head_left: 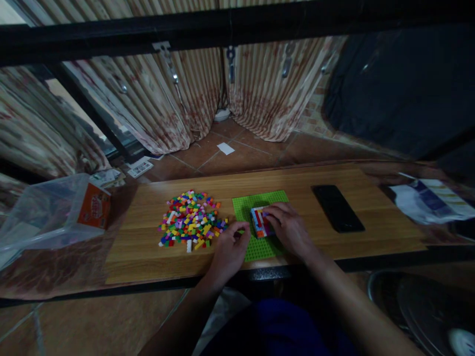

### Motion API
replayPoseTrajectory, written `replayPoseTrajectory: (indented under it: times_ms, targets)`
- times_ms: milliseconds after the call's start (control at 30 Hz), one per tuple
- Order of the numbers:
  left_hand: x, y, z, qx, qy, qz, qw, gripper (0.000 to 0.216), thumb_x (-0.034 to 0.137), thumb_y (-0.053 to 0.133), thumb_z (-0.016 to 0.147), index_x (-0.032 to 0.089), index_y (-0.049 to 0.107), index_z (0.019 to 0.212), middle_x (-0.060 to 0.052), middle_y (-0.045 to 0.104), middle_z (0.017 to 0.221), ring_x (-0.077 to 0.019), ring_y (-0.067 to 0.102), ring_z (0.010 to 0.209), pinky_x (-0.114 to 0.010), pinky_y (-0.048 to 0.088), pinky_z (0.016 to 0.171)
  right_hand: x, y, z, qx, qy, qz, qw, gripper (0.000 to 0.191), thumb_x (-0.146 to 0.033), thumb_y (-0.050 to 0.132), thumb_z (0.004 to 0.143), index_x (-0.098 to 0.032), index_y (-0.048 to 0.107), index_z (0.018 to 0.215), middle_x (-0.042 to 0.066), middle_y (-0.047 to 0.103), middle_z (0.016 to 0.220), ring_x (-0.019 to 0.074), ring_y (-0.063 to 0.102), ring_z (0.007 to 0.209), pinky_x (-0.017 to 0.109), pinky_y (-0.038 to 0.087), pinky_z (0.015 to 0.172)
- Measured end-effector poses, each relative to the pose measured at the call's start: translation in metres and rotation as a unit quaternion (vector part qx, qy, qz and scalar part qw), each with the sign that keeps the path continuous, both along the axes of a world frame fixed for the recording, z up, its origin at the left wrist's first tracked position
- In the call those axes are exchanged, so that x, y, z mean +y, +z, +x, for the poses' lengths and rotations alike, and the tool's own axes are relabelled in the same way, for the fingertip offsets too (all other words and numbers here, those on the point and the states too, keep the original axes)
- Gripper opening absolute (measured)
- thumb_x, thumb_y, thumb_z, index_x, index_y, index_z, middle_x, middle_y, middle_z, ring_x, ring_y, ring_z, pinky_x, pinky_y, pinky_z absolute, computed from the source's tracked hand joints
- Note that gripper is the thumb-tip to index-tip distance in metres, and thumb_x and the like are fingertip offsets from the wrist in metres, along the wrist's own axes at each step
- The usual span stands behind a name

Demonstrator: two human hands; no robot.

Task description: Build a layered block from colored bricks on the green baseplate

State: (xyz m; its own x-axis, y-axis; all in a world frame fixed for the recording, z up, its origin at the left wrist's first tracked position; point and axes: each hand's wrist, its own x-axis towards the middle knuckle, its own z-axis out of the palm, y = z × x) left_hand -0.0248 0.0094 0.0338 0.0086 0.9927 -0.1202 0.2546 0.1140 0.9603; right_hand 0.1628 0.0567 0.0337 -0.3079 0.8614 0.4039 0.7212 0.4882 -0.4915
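A green studded baseplate lies on the wooden board in front of me. On it sits a small rectangular build of toy bricks, with light blue, white, red, orange and purple parts showing. My right hand reaches over the build from the right, its fingertips closed on the top and covering part of it. Beside the baseplate's left edge is my left hand, fingers curled and thumb near the index finger; whatever it may hold is too small to make out. A pile of loose toy bricks spreads left of that hand.
The wooden board rests on a low table. A black phone lies right of the baseplate. At the far left stands a clear plastic bin with an orange label. A white and purple packet is at the far right.
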Motion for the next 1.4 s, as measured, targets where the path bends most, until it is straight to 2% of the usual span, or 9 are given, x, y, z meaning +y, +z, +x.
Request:
replayPoseTrajectory:
  times_ms: [167, 300, 400, 467, 533, 700, 933, 1167, 1400]
  targets:
    - [0.004, 0.001, 0.001, 0.039, -0.011, 0.011, 0.999, 0.022, 0.031, 0.053, 0.086, 0.019, 0.066, 0.1, -0.002, 0.069, 0.087, -0.0125, 0.061, 0.071, -0.025, 0.047, 0.066, 0.004, -0.005, 0.0, 0.016, 0.019, 0.003, 1.0, 0.022, -0.025, 0.051, 0.091, -0.026, 0.072, 0.1, 0.006, 0.064, 0.099, 0.0224, 0.058, 0.095, 0.039, 0.049, 0.086]
    - [0.006, 0.006, 0.004, 0.099, -0.023, 0.034, 0.994, 0.025, 0.025, 0.051, 0.087, 0.02, 0.063, 0.109, -0.003, 0.068, 0.095, -0.012, 0.061, 0.072, -0.025, 0.049, 0.066, 0.005, -0.005, -0.002, 0.046, 0.01, -0.023, 0.999, 0.02, -0.024, 0.054, 0.09, -0.027, 0.072, 0.098, 0.005, 0.065, 0.1, 0.0216, 0.058, 0.095, 0.04, 0.048, 0.087]
    - [0.007, 0.01, 0.008, 0.178, -0.04, 0.109, 0.977, 0.028, 0.022, 0.049, 0.089, 0.021, 0.061, 0.115, -0.004, 0.065, 0.106, -0.0151, 0.062, 0.092, -0.029, 0.051, 0.081, 0.004, -0.003, -0.002, 0.073, -0.009, -0.044, 0.996, 0.021, -0.025, 0.056, 0.088, -0.027, 0.07, 0.102, 0.004, 0.067, 0.099, 0.0223, 0.058, 0.097, 0.041, 0.048, 0.088]
    - [0.008, 0.011, 0.011, 0.229, -0.063, 0.162, 0.958, 0.032, 0.019, 0.047, 0.09, 0.022, 0.059, 0.119, -0.006, 0.06, 0.116, -0.0171, 0.058, 0.106, -0.033, 0.048, 0.094, 0.002, -0.003, -0.002, 0.1, -0.018, -0.054, 0.993, 0.023, -0.027, 0.057, 0.087, -0.027, 0.068, 0.107, 0.005, 0.067, 0.102, 0.0226, 0.058, 0.101, 0.042, 0.047, 0.09]
    - [0.008, 0.011, 0.015, 0.282, -0.085, 0.198, 0.935, 0.037, 0.017, 0.044, 0.09, 0.023, 0.055, 0.126, -0.008, 0.055, 0.123, -0.0192, 0.053, 0.114, -0.036, 0.045, 0.1, 0.0, -0.004, 0.0, 0.139, -0.034, -0.058, 0.988, 0.026, -0.029, 0.055, 0.087, -0.026, 0.067, 0.11, 0.005, 0.067, 0.106, 0.0224, 0.058, 0.104, 0.042, 0.046, 0.092]
    - [0.009, 0.012, 0.027, 0.407, -0.117, 0.222, 0.878, 0.042, 0.022, 0.043, 0.092, 0.022, 0.047, 0.134, -0.012, 0.047, 0.13, -0.0253, 0.048, 0.117, -0.042, 0.044, 0.098, -0.003, -0.012, 0.002, 0.226, -0.125, -0.076, 0.963, 0.024, -0.033, 0.054, 0.087, -0.022, 0.068, 0.104, 0.007, 0.067, 0.104, 0.0215, 0.061, 0.097, 0.041, 0.047, 0.09]
    - [0.007, 0.01, 0.033, 0.483, -0.116, 0.221, 0.839, 0.049, 0.042, 0.046, 0.091, 0.022, 0.045, 0.136, -0.015, 0.044, 0.135, -0.0281, 0.047, 0.111, -0.044, 0.044, 0.092, -0.002, -0.015, -0.005, 0.25, -0.167, -0.083, 0.95, 0.024, -0.035, 0.055, 0.086, -0.02, 0.069, 0.1, 0.008, 0.066, 0.101, 0.0207, 0.061, 0.092, 0.039, 0.049, 0.084]
    - [0.01, 0.011, 0.034, 0.521, -0.115, 0.217, 0.818, 0.044, 0.04, 0.043, 0.093, 0.023, 0.048, 0.133, -0.013, 0.047, 0.133, -0.0266, 0.048, 0.109, -0.043, 0.043, 0.09, -0.003, -0.014, -0.007, 0.261, -0.16, -0.083, 0.948, 0.023, -0.034, 0.055, 0.086, -0.02, 0.069, 0.097, 0.008, 0.065, 0.099, 0.02, 0.061, 0.091, 0.038, 0.049, 0.083]
    - [0.01, 0.012, 0.042, 0.559, -0.112, 0.221, 0.791, 0.037, 0.028, 0.039, 0.095, 0.021, 0.05, 0.129, -0.012, 0.05, 0.132, -0.0254, 0.05, 0.106, -0.044, 0.044, 0.087, -0.005, -0.015, -0.009, 0.254, -0.159, -0.08, 0.951, 0.024, -0.036, 0.055, 0.085, -0.019, 0.069, 0.096, 0.008, 0.066, 0.097, 0.0205, 0.062, 0.089, 0.038, 0.049, 0.083]
